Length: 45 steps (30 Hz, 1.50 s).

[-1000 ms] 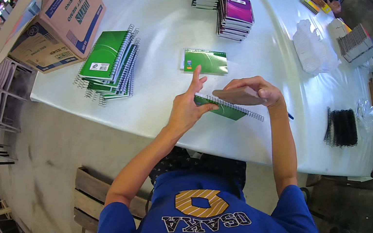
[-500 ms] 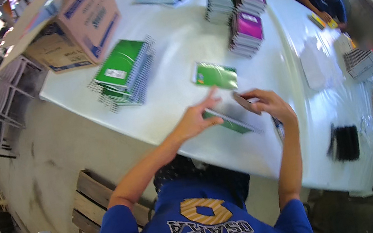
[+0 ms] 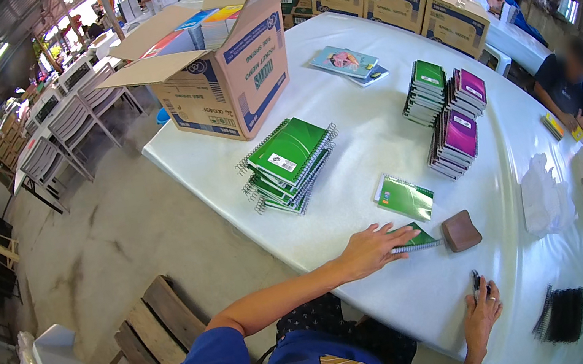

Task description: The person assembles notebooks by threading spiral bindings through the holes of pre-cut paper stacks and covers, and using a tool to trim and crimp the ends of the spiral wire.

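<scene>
My left hand point(image 3: 372, 251) lies with its fingers stretched out over a small green spiral notebook point(image 3: 419, 236) near the table's front edge. The hand covers part of that notebook. A brown block point(image 3: 462, 230) rests on the table just right of it, with no hand on it. Farther right and nearer me, my right hand point(image 3: 482, 313) has its fingers closed round a small dark tool point(image 3: 476, 277), mostly hidden by them. Another green notebook point(image 3: 405, 197) lies flat beyond my left hand.
A stack of green spiral notebooks point(image 3: 290, 153) stands at left, before an open cardboard box point(image 3: 226, 89). Green point(image 3: 424, 92) and purple notebook stacks point(image 3: 456, 135) stand farther back. Black coils point(image 3: 565, 315) lie at right. A person point(image 3: 565, 86) sits across the table.
My right hand has let go of the brown block, now on the table, and moved right and nearer to the dark tool. The tilted green notebook now lies under my left hand. My view has lifted.
</scene>
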Each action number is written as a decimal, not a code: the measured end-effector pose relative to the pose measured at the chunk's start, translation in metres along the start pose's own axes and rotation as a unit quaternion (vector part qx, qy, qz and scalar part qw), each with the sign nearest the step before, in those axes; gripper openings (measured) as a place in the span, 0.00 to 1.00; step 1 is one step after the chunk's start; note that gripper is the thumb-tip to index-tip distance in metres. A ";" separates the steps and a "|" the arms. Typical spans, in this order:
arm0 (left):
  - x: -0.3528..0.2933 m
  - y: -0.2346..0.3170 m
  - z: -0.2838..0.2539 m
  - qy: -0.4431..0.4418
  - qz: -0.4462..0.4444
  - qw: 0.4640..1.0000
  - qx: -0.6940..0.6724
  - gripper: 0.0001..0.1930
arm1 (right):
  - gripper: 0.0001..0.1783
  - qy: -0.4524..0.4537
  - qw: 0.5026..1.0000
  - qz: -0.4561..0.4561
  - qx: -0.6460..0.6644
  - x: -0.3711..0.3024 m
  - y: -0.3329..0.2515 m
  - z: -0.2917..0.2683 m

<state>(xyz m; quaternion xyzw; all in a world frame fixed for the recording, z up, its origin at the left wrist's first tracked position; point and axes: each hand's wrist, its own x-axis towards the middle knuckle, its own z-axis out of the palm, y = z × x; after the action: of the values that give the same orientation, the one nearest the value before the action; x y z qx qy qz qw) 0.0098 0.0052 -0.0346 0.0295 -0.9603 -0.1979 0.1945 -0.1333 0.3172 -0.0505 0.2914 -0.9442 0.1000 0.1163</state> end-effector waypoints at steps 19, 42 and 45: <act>0.004 0.043 -0.003 0.025 -0.063 0.998 -0.015 0.33 | 0.23 0.063 0.948 -0.178 0.257 0.002 -0.132 -0.055; 0.006 -0.085 -0.214 0.190 -0.065 0.967 0.154 0.31 | 0.22 0.039 0.977 -0.195 0.081 0.044 -0.086 -0.006; -0.005 -0.099 -0.227 0.132 -0.071 0.978 -0.143 0.25 | 0.32 -0.024 0.929 -0.121 0.349 0.064 -0.119 -0.007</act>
<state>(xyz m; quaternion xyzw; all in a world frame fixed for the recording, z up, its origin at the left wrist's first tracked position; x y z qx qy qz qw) 0.1002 -0.1690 0.1171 0.0954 -0.8832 -0.3411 0.3075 -0.1154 0.1888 -0.0115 0.4274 -0.8099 0.4016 -0.0038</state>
